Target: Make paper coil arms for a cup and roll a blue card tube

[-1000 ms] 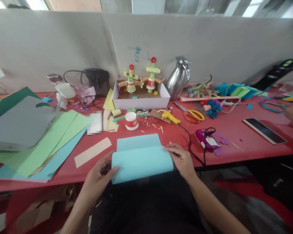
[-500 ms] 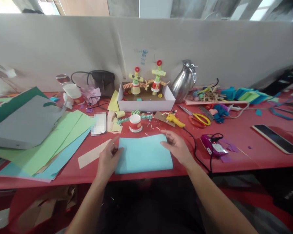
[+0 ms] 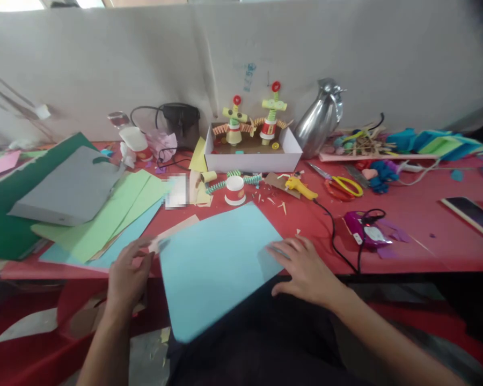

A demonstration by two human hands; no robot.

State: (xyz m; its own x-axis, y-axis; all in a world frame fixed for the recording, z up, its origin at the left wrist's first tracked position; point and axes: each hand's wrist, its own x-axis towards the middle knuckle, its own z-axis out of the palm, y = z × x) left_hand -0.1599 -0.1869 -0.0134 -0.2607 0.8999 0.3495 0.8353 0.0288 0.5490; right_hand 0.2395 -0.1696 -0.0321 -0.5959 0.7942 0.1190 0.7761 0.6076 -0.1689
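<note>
The left hand (image 3: 126,276) pinches the near-left corner of the blue sheet (image 3: 213,262) between thumb and fingers, its grip pressed together on the paper's edge; the right hand (image 3: 306,268) lies flat and spread on the sheet's right edge, fingers pressing it down, pinching nothing. The sheet lies opened out and skewed, its far half on the red worktop (image 3: 418,236), its near corner hanging off the front edge over the lap.

The step in hand looks like squaring up the unfolded sheet; a next move would call for the right palm to keep the paper pinned while the left turns its corner, with care not to crease the overhang.

Beyond the sheet stands a small cup (image 3: 235,190) with coiled paper arms; behind it a white box (image 3: 253,158) holds two paper figures; to the right lie a glue gun (image 3: 301,187), scissors (image 3: 344,186), a steel jug (image 3: 321,118) and a phone (image 3: 473,217); to the left a pile of paper (image 3: 84,209).

No brand or label can be read; blue marks on the wall behind the box are too faint to make out.
</note>
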